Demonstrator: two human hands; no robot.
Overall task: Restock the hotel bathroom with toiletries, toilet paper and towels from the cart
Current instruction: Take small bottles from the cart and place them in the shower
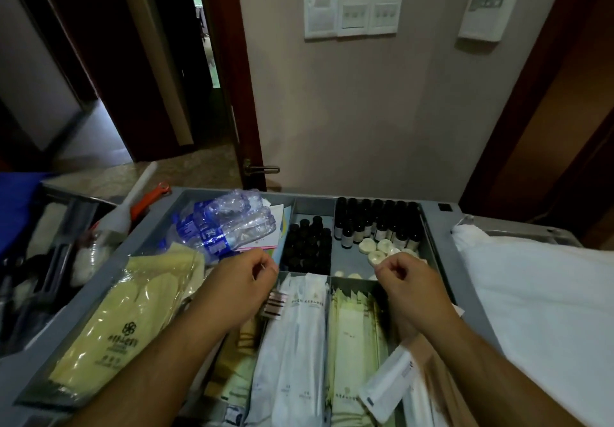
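The grey cart tray (442, 254) holds toiletries in compartments. Dark small bottles (375, 224) stand at the back, with round cream soaps (377, 250) beside them. White wrapped packets (299, 343) and pale yellow sachets (352, 337) fill the front compartments. My left hand (246, 280) hovers over the tray's middle with its fingers curled, and a small striped packet (274, 305) sticks out from under them. Fingers curled into a loose fist, my right hand (408, 284) is above the soap compartment with nothing visible in it. Folded white towels (531, 293) lie to the right.
Water bottles (226, 224) and yellow bagged slippers (126, 313) fill the tray's left part. A loose white sachet (388, 390) lies under my right forearm. Cleaning gear sits in the bin at left (66, 254). A wall with switches is ahead, and an open door (246, 101) at left.
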